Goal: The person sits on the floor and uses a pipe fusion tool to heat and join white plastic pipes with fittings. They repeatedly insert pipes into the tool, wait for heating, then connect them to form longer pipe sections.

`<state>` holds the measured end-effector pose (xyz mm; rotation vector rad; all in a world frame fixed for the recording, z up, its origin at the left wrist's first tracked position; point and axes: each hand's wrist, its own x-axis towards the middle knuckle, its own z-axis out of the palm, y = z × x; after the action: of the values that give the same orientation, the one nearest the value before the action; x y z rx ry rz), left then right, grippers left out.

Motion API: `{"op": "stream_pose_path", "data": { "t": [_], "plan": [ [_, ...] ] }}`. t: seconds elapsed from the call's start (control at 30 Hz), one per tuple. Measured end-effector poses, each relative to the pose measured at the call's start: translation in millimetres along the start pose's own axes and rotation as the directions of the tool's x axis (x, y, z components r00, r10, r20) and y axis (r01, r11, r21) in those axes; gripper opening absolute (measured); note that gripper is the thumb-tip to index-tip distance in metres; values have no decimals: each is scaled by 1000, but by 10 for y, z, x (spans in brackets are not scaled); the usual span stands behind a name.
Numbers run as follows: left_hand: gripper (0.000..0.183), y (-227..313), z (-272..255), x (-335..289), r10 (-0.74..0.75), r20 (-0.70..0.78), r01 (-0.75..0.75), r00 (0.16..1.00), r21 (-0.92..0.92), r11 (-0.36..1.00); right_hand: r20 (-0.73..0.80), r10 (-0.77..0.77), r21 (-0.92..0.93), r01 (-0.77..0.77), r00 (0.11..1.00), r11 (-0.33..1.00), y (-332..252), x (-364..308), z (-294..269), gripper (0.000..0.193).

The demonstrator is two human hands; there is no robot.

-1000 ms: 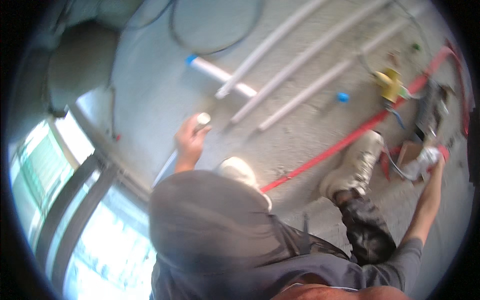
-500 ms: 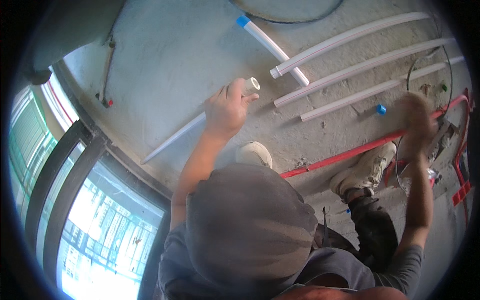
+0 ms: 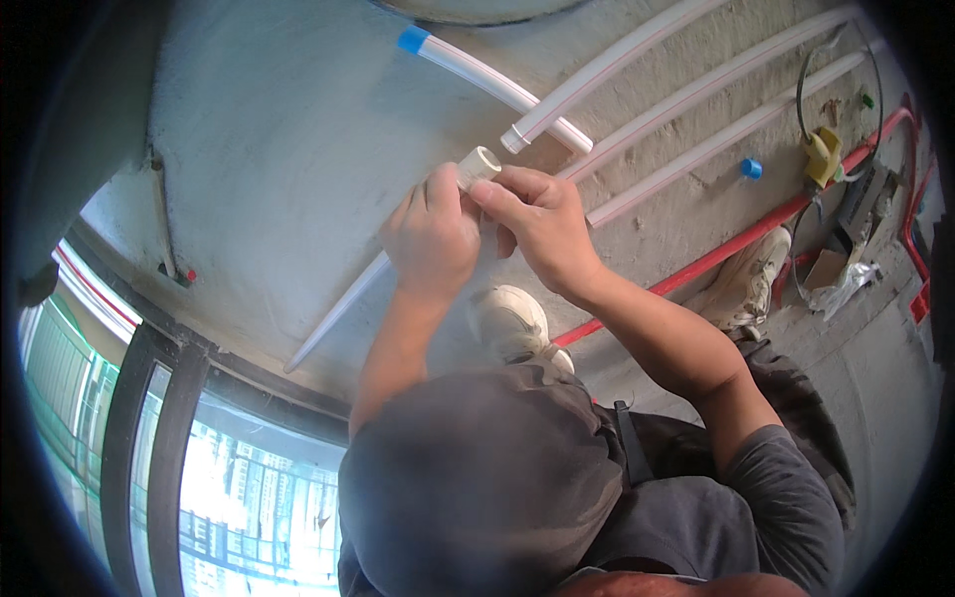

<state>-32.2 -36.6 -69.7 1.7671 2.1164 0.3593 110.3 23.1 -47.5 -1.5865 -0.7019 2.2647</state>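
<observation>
My left hand [image 3: 435, 227] is wrapped round a white plastic pipe [image 3: 338, 310], which slants down to the left behind the wrist. Above the fist shows a cream pipe fitting [image 3: 479, 166], its round open mouth tipped up and right; its join with the pipe is hidden in the fist. My right hand [image 3: 545, 221] has come in from the right, thumb and fingers pinched together against the side of the fitting. Anything small inside that pinch is hidden.
Several white pipes [image 3: 696, 88] lie on the concrete floor ahead, one with a blue end [image 3: 413, 40]. A loose blue cap [image 3: 751, 168], a yellow tool [image 3: 822, 157] and a red pipe [image 3: 731, 247] are to the right. A dark-framed window [image 3: 254, 488] is at lower left.
My right hand has moved left from beside the red pipe to the fitting, uncovering the yellow tool. My left hand keeps its grip on the pipe. The whole view has shifted.
</observation>
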Motion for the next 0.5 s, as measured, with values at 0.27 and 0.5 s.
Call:
{"op": "stream_pose_path", "data": {
  "t": [0.27, 0.5],
  "plan": [
    [17, 55, 62, 19, 2, -27, -2, 1000, 0, 1000, -132, -61, 36, 67, 989, 997, 57, -14, 54, 29],
    [15, 107, 78, 48, -44, -28, 44, 999, -12, 999, -186, -58, 122, 81, 981, 989, 98, -6, 90, 30]
  ]
}}
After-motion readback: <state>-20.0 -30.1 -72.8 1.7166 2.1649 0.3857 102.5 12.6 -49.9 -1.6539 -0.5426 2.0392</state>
